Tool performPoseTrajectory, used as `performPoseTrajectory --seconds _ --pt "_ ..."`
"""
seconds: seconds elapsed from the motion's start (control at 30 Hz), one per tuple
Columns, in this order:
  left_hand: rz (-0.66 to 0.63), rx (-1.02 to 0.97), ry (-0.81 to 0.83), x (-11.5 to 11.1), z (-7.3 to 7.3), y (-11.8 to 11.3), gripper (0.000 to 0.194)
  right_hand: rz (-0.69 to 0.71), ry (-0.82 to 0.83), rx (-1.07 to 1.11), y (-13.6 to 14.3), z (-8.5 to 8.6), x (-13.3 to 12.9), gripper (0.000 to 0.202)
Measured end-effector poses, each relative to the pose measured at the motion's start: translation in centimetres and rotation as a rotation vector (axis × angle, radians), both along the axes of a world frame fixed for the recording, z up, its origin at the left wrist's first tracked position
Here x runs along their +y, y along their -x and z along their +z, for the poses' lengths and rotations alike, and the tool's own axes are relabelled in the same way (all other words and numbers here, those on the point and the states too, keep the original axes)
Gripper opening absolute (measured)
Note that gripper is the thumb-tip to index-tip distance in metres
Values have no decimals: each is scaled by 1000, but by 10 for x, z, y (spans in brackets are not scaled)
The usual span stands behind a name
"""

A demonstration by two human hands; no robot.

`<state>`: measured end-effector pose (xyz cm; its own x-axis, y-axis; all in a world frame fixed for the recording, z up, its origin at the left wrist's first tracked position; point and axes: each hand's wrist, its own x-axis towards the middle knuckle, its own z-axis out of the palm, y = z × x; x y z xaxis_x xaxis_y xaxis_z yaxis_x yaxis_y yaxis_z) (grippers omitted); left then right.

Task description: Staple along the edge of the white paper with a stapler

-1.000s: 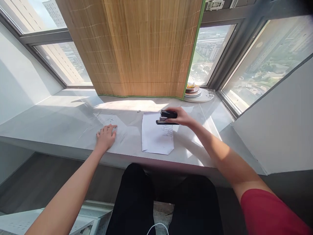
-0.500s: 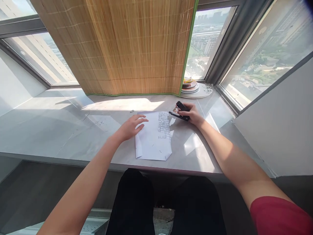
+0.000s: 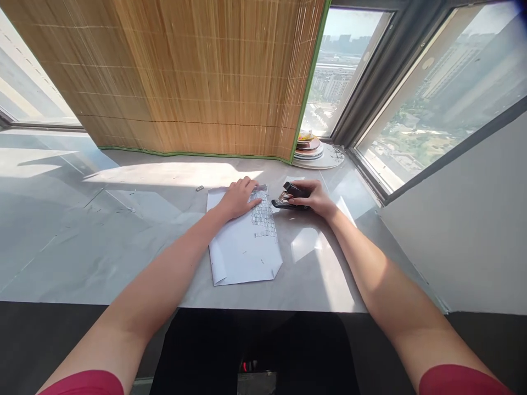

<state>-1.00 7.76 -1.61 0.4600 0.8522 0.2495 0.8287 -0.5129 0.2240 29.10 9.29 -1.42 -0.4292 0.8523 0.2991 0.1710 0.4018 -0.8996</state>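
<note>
A white paper [image 3: 233, 255] with folded lower corners lies on the sill. Dense rows of staples [image 3: 262, 211] cover its upper right part, and a few loose staples [image 3: 262, 261] rest lower down. My left hand [image 3: 240, 198] lies over the paper's upper half, fingers stretched out, thumb beside the stapled rows. Just right of the paper, my right hand [image 3: 318, 198] grips a black stapler [image 3: 296, 190]. The stapler's jaws are apart and point left toward the paper's edge, with shiny metal showing between them.
A bamboo blind [image 3: 185, 82] with green edging hangs down to the back of the grey sill [image 3: 82, 241]. Stacked plates [image 3: 308, 152] stand in the back right corner by the window. A small block [image 3: 200, 188] and scattered bits [image 3: 130, 209] lie left of the paper.
My left hand has moved right and come down flat on the paper, which is turned slightly. The stapler remains in my right hand near the paper's right edge. The view has shifted.
</note>
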Motion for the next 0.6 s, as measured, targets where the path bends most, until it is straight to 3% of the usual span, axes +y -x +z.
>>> performPoseTrajectory --seconds 0.17,0.27,0.6 --pt "15 -82 -52 7 -3 -1 22 2 -215 -204 -9 8 1 49" --pt "8 -133 -90 9 -2 -1 23 63 -317 -344 -6 18 -4 42" --pt "69 -274 -88 1 7 -5 17 325 -308 -501 -3 40 -20 40"
